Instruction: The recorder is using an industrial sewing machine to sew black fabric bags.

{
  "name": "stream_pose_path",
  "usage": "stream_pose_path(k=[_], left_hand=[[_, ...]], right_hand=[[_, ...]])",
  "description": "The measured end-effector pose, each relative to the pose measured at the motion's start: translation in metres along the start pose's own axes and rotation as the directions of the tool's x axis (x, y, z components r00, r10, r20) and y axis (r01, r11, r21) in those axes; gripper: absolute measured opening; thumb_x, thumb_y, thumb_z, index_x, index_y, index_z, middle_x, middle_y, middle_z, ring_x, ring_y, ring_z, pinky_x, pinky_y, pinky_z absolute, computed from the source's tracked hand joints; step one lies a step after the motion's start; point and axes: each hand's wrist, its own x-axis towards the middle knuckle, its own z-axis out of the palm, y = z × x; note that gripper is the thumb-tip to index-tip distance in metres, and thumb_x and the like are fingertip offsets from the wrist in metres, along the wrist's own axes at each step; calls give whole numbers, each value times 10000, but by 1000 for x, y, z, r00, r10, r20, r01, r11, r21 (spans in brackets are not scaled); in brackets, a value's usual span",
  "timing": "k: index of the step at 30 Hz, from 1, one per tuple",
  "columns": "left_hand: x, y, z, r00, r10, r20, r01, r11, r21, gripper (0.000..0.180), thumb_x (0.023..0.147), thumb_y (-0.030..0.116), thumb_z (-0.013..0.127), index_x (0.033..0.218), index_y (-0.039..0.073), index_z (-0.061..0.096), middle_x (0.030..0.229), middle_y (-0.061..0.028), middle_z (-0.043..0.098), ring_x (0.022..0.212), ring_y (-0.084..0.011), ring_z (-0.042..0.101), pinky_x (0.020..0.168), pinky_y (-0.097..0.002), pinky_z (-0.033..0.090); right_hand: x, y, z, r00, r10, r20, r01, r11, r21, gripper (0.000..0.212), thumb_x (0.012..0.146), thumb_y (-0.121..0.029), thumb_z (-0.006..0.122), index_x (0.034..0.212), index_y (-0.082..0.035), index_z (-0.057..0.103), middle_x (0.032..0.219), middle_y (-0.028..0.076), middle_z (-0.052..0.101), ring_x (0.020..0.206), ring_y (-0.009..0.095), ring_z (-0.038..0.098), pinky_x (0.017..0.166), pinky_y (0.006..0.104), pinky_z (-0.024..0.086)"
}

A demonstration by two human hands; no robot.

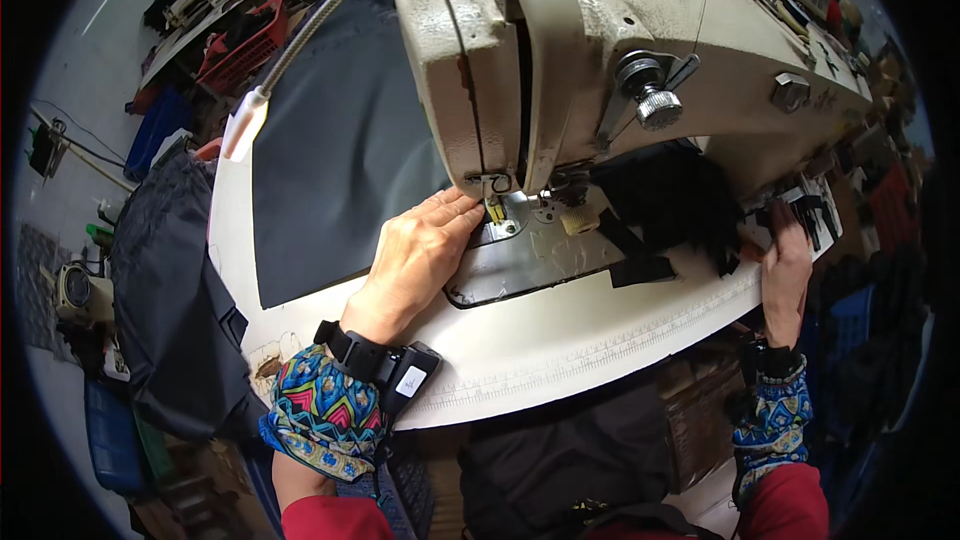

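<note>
My left hand (424, 245) lies flat with its fingers stretched out together, pressing beside the needle area of a beige sewing machine (455, 90). Under and beyond it spreads a large dark grey fabric panel (330, 140), its edge reaching the presser foot (495, 208). At the table's right end my right hand (787, 265) is closed among black fabric strips (815, 215); what its fingers hold is too dark to make out. A heap of black fabric pieces (670, 205) sits under the machine arm, between the needle and that hand.
The white tabletop (560, 350) has a printed ruler along its curved front edge. A flexible metal lamp neck (325, 15) arches over the panel. Black fabric (170, 290) hangs at the left, past a blue bin (160, 130) and a red basket (243, 40).
</note>
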Motion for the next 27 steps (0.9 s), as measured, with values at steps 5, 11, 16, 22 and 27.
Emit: stream_pose_path(k=[5,11,16,22,27], left_hand=[[-2,-6,7,1000,14,-23,-14,1000,3,260,827,-19,684,1080,16,734,1070,-123,745,969,-295,716,833,-362,592],[5,-5,9,996,-65,55,63,998,30,341,867,17,642,1209,25,639,1210,-129,646,1182,-352,586,1005,-486,491],[5,-6,16,971,-211,115,192,969,153,445,928,79,588,1366,26,533,1443,-136,548,1358,-447,472,1104,-641,377],[-22,-61,-28,344,-705,-620,667,648,-367,203,1033,114,515,1111,-11,655,885,-117,678,816,-281,671,816,-356,544],[-98,3,-82,187,-626,-757,439,743,-506,177,941,25,617,1085,-80,622,945,-112,631,866,-228,621,832,-302,522]], right_hand=[[11,26,-12,994,34,-99,-32,999,24,436,874,109,500,1272,13,650,1286,188,658,1207,351,622,1043,393,477],[17,-18,-38,974,59,-220,-6,972,234,407,894,150,479,1239,32,658,1254,172,683,1207,297,645,1040,362,477],[-4,-72,-50,982,-100,-161,158,902,402,413,818,206,495,1156,53,676,1161,194,689,1130,342,660,995,401,498],[-31,-172,-44,855,-492,-166,447,535,717,310,748,98,614,1041,49,699,1045,194,706,1002,350,693,855,415,561],[-55,-282,-55,557,-783,-278,528,76,846,357,875,-74,593,1215,31,632,1245,183,650,1177,315,635,971,392,539]])
